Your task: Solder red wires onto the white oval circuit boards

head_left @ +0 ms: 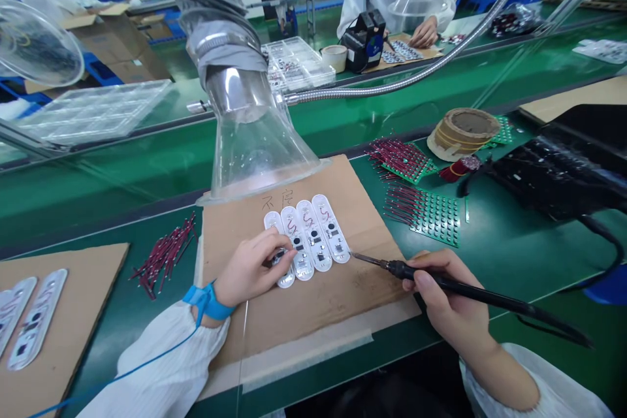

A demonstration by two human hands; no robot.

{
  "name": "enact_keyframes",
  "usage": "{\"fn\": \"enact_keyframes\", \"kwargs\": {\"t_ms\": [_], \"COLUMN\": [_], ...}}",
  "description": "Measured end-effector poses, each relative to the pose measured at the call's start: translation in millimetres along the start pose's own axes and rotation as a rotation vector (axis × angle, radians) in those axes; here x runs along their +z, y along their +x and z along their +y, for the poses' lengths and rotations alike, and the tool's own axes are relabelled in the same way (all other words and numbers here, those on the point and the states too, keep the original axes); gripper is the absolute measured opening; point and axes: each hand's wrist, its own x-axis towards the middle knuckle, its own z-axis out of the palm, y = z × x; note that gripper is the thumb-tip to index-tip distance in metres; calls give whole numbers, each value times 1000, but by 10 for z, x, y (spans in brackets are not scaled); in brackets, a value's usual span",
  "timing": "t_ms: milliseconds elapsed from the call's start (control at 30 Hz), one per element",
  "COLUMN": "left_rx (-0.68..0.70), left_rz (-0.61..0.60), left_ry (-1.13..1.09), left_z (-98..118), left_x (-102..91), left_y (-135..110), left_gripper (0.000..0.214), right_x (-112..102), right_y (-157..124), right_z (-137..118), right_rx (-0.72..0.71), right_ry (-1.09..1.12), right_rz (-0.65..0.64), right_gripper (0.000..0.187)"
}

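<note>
Four would be a count, so: several white oval casings with small circuit boards and dark red wires lie side by side on a cardboard sheet. Over the leftmost casing rests my left hand, fingers bent and thumb near the forefinger; whatever they pinch is hidden. A blue strap circles that wrist. My right hand grips a black-handled soldering iron, its tip at the lower end of the rightmost casing. Beneath my left palm a thin pale line runs down the cardboard.
A clear fume hood hangs just behind the casings. Red wires lie left; green boards with wires and a tape roll lie right. More casings rest on cardboard at left. Across the bench, a co-worker's hand touches similar boards.
</note>
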Motion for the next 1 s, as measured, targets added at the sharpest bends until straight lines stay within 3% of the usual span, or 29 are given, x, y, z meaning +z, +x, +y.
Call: {"fn": "enact_keyframes", "kwargs": {"t_ms": [467, 1000], "left_rx": [0, 7], "left_rz": [-18, -30], "left_ry": [0, -1], "left_z": [0, -4], "left_x": [-2, 0], "left_y": [10, 8], "left_gripper": [10, 11], "right_x": [-13, -39], "right_y": [9, -10], "right_z": [-8, 56], "right_rx": [-50, -15], "right_ry": [-117, -72], "right_rz": [-81, -122], "right_gripper": [16, 8]}}
